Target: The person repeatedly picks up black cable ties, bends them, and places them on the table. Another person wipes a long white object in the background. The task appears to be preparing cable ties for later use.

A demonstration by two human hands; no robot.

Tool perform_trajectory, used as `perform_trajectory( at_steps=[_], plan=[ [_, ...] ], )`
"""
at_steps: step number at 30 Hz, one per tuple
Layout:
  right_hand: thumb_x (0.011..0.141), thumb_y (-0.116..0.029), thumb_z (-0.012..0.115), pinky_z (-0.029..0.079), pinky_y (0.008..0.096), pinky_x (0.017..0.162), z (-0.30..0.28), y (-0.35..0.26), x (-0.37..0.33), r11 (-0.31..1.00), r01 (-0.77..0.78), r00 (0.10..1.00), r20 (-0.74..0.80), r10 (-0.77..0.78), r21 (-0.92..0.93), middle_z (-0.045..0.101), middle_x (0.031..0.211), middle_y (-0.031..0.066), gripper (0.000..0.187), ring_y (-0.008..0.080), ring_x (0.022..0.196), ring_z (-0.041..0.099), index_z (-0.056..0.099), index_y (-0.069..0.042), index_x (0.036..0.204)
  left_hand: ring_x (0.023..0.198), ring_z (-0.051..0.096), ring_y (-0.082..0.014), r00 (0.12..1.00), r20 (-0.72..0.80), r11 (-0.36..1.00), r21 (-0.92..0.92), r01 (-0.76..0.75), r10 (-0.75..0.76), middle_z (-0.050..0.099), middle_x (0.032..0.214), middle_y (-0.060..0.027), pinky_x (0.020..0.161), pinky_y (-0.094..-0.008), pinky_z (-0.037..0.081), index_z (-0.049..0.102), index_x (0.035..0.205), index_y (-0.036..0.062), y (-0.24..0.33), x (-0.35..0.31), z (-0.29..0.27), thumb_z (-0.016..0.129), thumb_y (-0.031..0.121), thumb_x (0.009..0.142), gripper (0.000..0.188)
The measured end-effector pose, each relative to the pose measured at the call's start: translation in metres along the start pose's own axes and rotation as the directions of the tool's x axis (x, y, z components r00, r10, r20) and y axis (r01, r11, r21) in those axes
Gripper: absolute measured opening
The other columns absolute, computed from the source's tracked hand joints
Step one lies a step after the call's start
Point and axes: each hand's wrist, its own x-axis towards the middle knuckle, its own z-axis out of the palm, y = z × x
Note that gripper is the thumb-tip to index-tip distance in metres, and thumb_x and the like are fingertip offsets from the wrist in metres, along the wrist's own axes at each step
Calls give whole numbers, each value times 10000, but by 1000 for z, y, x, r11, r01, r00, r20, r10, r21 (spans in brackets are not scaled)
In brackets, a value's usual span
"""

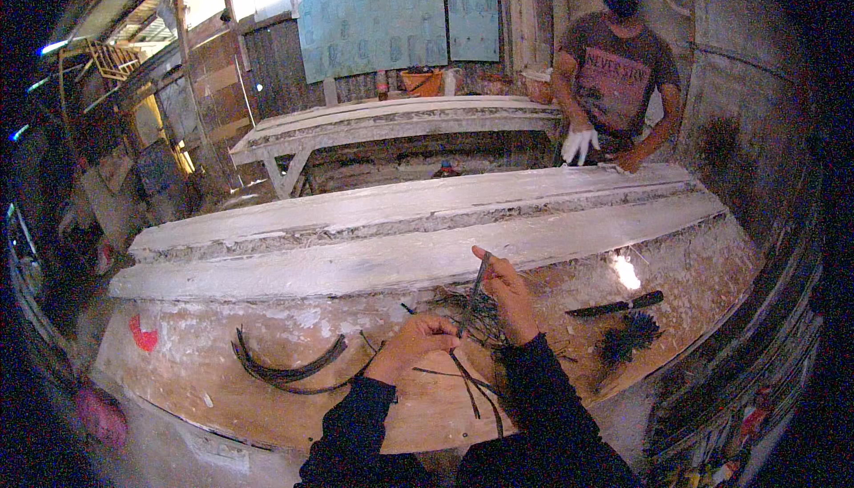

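A thin dark strip (472,299) slants upward between my two hands, above the wooden table. My left hand (413,346) pinches its lower part, where several loose dark ends hang down. Higher up, the fingers of my right hand (508,296) close on the strip, with the index fingertip pointing up. Behind and beneath my hands lies a tangle of thin dark fibres (487,325), partly covered by them. A bundle of curved dark strips (289,373) rests on the wood left of my left hand.
To the right lie a dark-handled knife (616,305) and a spiky dark clump (629,338). Long white-coated slabs (382,261) span the table behind my hands. Across them stands a masked person (620,70), one hand white-coated. Farther back is a white-stained bench (400,121) with an orange container (422,84).
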Motion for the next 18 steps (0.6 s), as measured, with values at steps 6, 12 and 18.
perform_trajectory(
  at_steps=[6, 12, 18],
  plan=[
    [738, -10, 588, 395, 264, 679, 5, 7, -2, 984, 149, 983, 120, -137, -101, 516, 791, 17, 175, 139, 772, 503, 635, -85, 889, 701, 562, -120, 978, -131, 876, -475, 82, -163, 609, 811, -34, 650, -238, 462, 601, 880, 30, -20, 9, -5, 613, 96, 774, 126],
    [688, -28, 637, 424, 285, 682, 17, 2, -9, 885, 443, 851, 376, -366, -141, 531, 779, 48, 204, 192, 774, 519, 648, -115, 872, 758, 578, -152, 970, -181, 721, -693, -8, -164, 609, 900, -67, 671, -269, 484, 549, 1007, 14, -33, 13, -15, 588, 80, 793, 227],
    [667, -22, 662, 443, 311, 719, 24, 0, -10, 836, 487, 834, 420, -358, -253, 538, 808, 57, 219, 223, 818, 532, 651, -115, 865, 782, 585, -169, 967, -190, 656, -754, -32, -171, 604, 917, -70, 673, -292, 494, 518, 1050, 18, -35, 11, -17, 570, 79, 808, 255]
  ],
)
